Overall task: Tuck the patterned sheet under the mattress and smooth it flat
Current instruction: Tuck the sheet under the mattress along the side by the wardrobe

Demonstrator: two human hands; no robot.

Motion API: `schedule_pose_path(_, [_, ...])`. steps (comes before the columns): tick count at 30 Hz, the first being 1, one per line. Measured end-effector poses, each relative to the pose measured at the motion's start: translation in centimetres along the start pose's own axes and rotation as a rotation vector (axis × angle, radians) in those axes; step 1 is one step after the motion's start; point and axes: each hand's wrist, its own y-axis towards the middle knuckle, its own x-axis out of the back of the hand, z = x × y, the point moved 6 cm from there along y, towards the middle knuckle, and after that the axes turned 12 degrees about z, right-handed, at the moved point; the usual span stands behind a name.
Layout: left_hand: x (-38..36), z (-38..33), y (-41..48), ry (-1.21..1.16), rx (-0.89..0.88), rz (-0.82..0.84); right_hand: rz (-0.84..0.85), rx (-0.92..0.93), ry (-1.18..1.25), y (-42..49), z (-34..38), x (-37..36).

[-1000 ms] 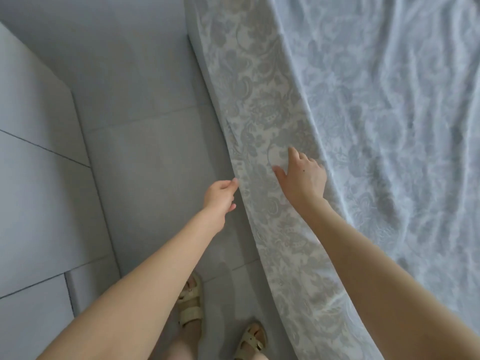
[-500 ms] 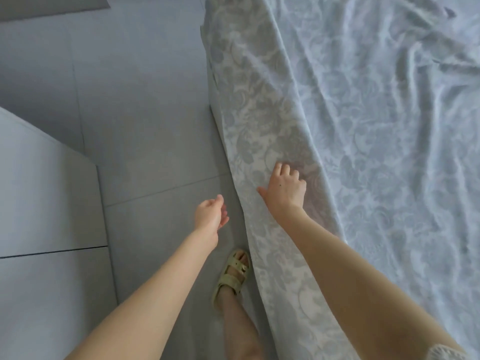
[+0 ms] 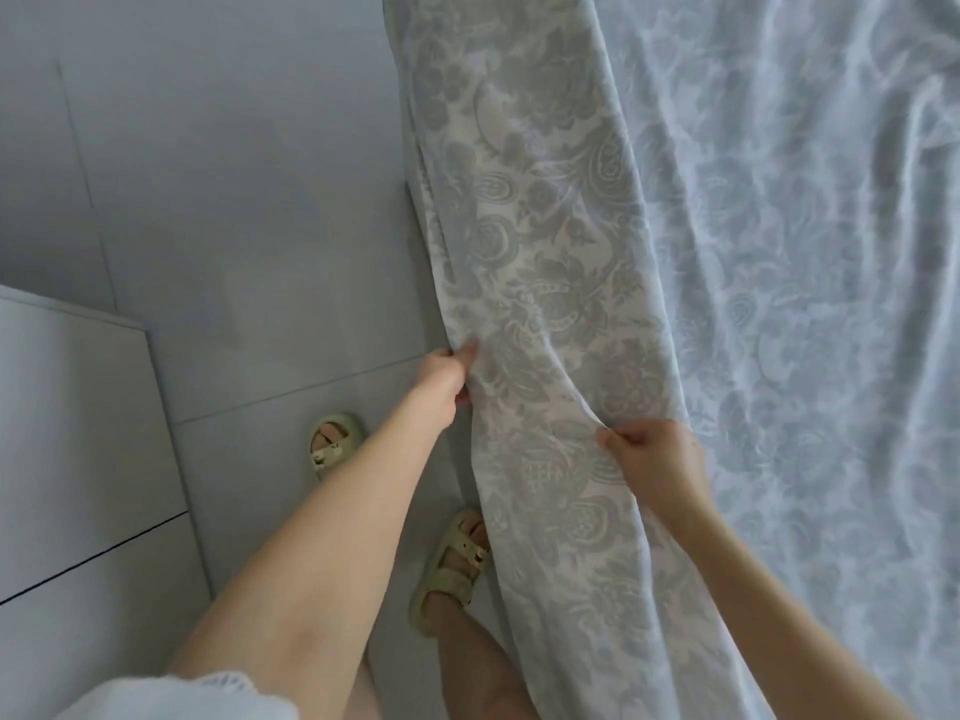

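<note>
Along the bed's side edge, the patterned sheet [image 3: 545, 262] hangs toward the floor. It is a thin cloth with grey-beige paisley and floral scrolls on a pale ground, and it is creased into long wrinkles where it spreads over the bed's top. The left hand [image 3: 444, 376] pinches the hanging outer edge between curled fingers and thumb, and the right hand [image 3: 654, 459] pinches a raised fold near the bed's upper edge. Smooth grey floor tiles [image 3: 234, 200] lie beside the bed, under feet in pale strapped sandals [image 3: 452, 569].
</note>
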Motion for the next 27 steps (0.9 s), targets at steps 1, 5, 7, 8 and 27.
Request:
schedule_pose_path(1, [0.3, -0.2, 0.7, 0.036, -0.006, -0.035, 0.01, -0.01, -0.022, 0.1, 0.1, 0.0])
schedule_pose_path(5, [3.0, -2.3, -0.7, 0.27, -0.128, -0.211, 0.106, -0.055, -0.179, 0.1, 1.6, -0.2])
schedule_pose_path(7, [4.6, -4.3, -3.9, 0.346, -0.206, -0.228, 0.169, -0.032, -0.251, -0.5, 3.6, -0.1])
schedule_pose_path(8, [5.5, -5.5, -6.0, 0.374, -0.227, -0.227, 0.2, 0.002, -0.247, -0.8, 5.0, 0.0])
schedule_pose_path(27, [11.6, -22.5, -4.3, 0.942, -0.338, -0.125, -0.077, 0.097, -0.213, 3.5, 25.5, 6.0])
